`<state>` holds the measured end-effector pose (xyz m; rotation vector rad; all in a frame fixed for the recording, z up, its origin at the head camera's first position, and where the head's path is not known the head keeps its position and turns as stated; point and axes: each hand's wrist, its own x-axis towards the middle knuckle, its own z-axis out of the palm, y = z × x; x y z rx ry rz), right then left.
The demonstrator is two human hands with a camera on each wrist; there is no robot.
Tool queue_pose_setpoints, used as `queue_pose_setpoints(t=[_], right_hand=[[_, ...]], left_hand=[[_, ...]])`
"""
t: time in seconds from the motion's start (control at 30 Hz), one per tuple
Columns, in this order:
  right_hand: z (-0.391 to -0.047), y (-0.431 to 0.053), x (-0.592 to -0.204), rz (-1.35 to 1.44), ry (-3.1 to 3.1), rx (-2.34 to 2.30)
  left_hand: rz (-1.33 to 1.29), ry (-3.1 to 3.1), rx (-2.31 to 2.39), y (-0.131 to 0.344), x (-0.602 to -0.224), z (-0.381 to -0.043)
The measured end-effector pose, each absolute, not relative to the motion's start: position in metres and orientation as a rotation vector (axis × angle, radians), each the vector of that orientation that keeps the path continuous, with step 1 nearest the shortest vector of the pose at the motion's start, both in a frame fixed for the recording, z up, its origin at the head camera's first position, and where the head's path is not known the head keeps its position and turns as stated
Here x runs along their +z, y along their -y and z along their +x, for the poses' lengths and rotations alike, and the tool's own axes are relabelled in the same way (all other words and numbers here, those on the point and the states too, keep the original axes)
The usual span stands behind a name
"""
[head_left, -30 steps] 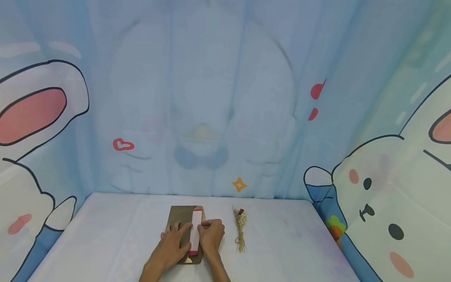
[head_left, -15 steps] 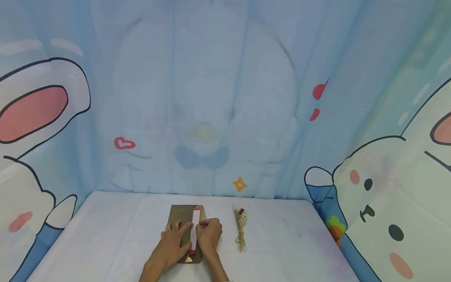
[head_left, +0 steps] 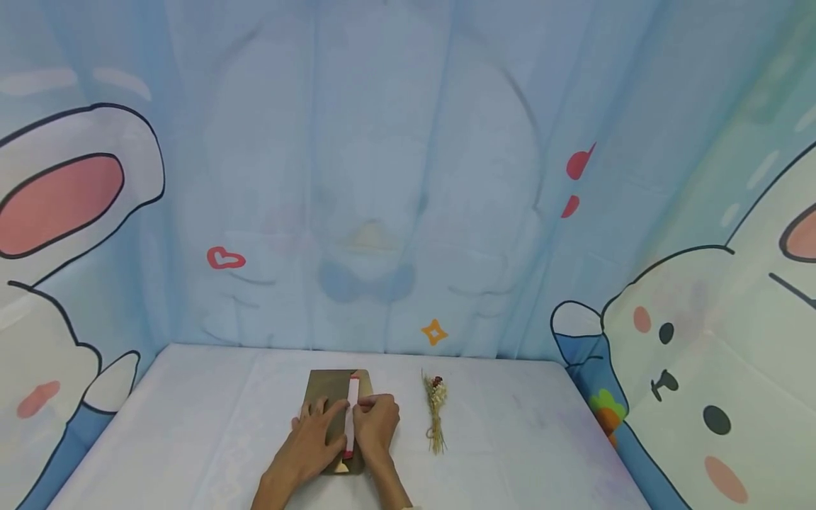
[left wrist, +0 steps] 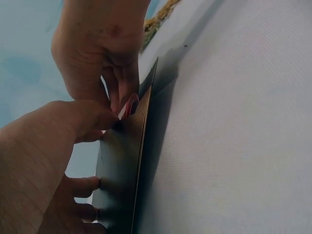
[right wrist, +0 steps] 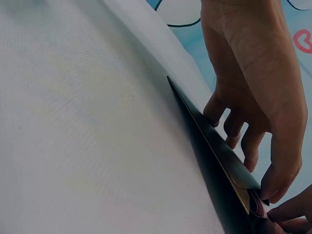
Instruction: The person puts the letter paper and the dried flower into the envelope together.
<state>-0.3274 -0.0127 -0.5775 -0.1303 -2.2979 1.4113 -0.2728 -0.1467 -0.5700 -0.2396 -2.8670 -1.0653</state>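
A dark grey-brown card (head_left: 331, 386) lies on the table, with a narrow white strip with red ends (head_left: 352, 418) running lengthwise along its right part. My left hand (head_left: 309, 439) rests on the card with fingers spread, its index fingertip and thumb by the strip's left edge. With curled fingers my right hand (head_left: 376, 425) pinches the strip's right edge. In the left wrist view the strip's end (left wrist: 130, 105) shows as a curved red-and-white edge above the card (left wrist: 122, 161). From the right wrist, the card (right wrist: 219, 151) appears edge-on under the left hand's fingertips.
A small tied bunch of dried flowers (head_left: 435, 414) lies to the right of the card. White cloth covers the table (head_left: 523, 432). Behind and at the sides hangs a blue curtain (head_left: 382, 177) printed with cartoon rabbits.
My right hand has shifted slightly left, and the visible white strip has become narrower. The left hand stays in place on the card. The flowers have not moved.
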Motion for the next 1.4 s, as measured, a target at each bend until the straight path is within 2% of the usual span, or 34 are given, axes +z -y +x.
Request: queue_pose_setpoints(t=[1.4], right_hand=[[-0.3231,0.0144,-0.5811,-0.082,2.291,1.506]], left_hand=[[-0.245,2.859,-1.058,0.1480,-0.5744,-0.2719]])
